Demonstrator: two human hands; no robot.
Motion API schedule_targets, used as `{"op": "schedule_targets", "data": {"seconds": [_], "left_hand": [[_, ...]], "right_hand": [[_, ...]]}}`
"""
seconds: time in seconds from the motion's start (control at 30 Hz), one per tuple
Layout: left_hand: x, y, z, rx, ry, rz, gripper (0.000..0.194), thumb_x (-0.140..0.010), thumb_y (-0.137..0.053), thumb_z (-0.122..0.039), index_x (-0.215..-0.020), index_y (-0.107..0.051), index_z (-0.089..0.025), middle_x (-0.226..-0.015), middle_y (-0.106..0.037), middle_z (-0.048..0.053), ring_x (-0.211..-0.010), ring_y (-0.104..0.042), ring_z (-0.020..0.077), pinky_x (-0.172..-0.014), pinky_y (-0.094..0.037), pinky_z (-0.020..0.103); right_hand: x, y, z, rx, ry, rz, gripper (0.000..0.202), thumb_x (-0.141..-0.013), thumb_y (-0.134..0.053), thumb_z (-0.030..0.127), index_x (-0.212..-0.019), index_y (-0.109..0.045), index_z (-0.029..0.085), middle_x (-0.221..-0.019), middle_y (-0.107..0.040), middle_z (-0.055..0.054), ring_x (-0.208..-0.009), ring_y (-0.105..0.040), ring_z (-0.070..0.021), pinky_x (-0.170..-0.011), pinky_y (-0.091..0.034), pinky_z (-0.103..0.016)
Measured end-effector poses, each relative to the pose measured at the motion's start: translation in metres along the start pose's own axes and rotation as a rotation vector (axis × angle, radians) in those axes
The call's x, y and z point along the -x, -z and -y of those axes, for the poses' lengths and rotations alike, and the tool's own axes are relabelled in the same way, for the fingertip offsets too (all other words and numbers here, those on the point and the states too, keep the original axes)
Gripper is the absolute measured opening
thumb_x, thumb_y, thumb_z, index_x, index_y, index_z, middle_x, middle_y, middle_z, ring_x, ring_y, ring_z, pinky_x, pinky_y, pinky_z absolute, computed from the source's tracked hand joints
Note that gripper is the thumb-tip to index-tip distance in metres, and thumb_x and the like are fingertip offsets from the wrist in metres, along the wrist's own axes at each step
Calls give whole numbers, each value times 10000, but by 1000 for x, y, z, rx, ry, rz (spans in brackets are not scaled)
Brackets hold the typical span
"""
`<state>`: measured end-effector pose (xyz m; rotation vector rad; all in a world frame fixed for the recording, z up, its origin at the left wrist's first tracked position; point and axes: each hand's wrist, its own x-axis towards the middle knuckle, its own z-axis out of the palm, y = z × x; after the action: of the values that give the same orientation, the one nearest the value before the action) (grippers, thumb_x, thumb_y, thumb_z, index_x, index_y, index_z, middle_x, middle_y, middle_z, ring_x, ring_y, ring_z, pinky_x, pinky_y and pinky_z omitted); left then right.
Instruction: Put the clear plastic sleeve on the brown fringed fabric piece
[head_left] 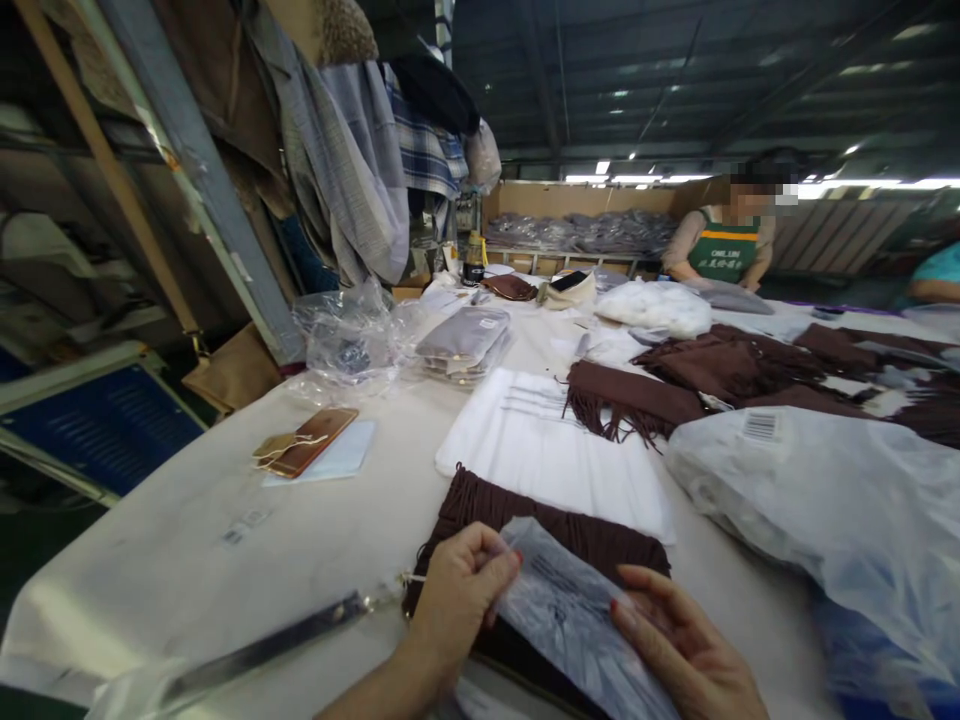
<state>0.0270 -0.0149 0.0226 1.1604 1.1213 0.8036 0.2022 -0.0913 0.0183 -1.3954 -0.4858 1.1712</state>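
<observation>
Hands work a thin clear bag (577, 620) over a brown fringed cloth (540, 530) at the bench's (225, 560) near edge. Left hand (457, 590) pinches its top corner; right hand (682, 650) rests flat on it. Light, limp, slippery, I'd say: best gripped at the edges.

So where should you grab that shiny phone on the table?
Take the phone by its two long edges, coming from above. It lies flat on a white sheet with nothing crowding its sides. Both hands are on a plastic bag right now.
</observation>
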Motion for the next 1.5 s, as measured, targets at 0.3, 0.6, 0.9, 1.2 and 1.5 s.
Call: {"op": "schedule_targets", "data": {"seconds": [0.3,0.6,0.9,1.2,1.5], "left_hand": [[-36,12,21,-939,-441,-180,137,-846,-430,-179,-911,-547,-152,-676,-589,39,-632,-572,202,-590,-390,288],[-38,20,25,-1348,-1190,19,240,-950,-329,-215,-1046,-541,-155,-977,-609,50,-899,-521,208,-758,-371,352],[-34,36,15,-1082,-1026,4,191,-917,-387,-145,-1038,-533,-168,-998,-593,42,-930,-496,186,-778,-372,318],[5,37,26,-1277,-1069,35,129,-822,-567,-279,-816,-532,-155,-801,-547,18,-724,-491,170,-601,-351,310],[-8,13,48,-1323,-1485,-246,142,-799,-506,-136,-660,-538,-135,-610,-506,10,-542,-489,134,-491,-321,292]], "right_hand": [[-66,-4,10,873,683,-4,386,-710,-571,471,-956,-617,176,-720,-638,-13,-584,-597,-152,-579,-497,-278],[-72,4,0,1327,1155,-151,312,-907,-375,391,-1036,-554,171,-830,-622,-52,-649,-631,-161,-513,-511,-265],[-50,-31,-25,1388,1564,63,331,-894,-398,202,-1182,-522,98,-1182,-608,-112,-1151,-513,-218,-943,-421,-369],[-69,-25,-53,1432,1560,58,469,-894,-363,235,-1334,-381,73,-1244,-574,-133,-1191,-498,-236,-973,-385,-389],[-83,-19,-56,1501,1693,71,571,-909,-281,254,-1430,-175,46,-1164,-624,-146,-1054,-598,-244,-924,-396,-384]]}}
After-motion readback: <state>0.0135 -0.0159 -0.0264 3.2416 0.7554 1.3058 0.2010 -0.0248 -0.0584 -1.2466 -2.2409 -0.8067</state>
